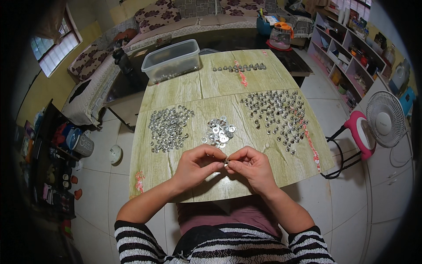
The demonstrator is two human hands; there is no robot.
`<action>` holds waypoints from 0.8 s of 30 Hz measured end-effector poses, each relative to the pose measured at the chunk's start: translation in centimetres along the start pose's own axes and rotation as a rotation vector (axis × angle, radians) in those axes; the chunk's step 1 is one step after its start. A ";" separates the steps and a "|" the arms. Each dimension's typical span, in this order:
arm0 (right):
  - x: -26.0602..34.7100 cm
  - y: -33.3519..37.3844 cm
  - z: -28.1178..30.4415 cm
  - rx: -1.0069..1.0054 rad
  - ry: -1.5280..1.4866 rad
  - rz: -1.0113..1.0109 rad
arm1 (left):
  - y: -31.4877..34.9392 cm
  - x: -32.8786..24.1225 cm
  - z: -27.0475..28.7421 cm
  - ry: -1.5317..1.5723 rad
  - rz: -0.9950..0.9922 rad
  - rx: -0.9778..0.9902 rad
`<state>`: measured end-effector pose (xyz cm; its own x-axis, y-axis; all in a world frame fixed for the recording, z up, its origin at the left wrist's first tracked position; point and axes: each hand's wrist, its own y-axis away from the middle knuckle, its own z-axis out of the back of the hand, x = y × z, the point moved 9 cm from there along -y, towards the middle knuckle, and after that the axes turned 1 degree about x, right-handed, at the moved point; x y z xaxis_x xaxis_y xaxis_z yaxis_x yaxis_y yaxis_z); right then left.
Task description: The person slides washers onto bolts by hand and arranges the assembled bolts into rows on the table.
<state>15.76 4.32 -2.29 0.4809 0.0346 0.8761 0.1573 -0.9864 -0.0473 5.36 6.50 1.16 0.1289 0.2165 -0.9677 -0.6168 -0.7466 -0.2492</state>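
Hardware (226, 162), direction and long axis hidden, is pinched by left hand (195, 165) and right hand (253, 169).

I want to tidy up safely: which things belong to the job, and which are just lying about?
Seem part of the job:
- held metal piece
- round metal pieces on the left
- flat washers in the middle
- pointed metal pieces on the right
- metal back row
- clear tub

Seem just lying about:
- fan
- dark bottle
- flowery cushions

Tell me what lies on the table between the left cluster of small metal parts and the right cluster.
In the head view, a pile of flat washers lies between the left cluster and right cluster, with bare tabletop on either side.
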 end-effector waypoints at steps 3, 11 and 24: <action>0.1 0.0 -0.1 -0.003 -0.019 -0.009 | -0.3 -1.5 -0.1 -0.071 -0.047 -0.081; -0.1 -0.1 -0.2 0.001 -0.043 -0.028 | -0.2 0.4 0.1 0.053 0.104 -0.045; -0.5 0.0 -0.1 0.011 -0.061 -0.069 | 0.0 0.8 0.1 0.043 0.074 -0.032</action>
<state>15.41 4.29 -2.63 0.5203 0.1127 0.8465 0.2012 -0.9795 0.0067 5.41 6.71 0.42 0.1174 0.1339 -0.9840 -0.6012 -0.7791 -0.1778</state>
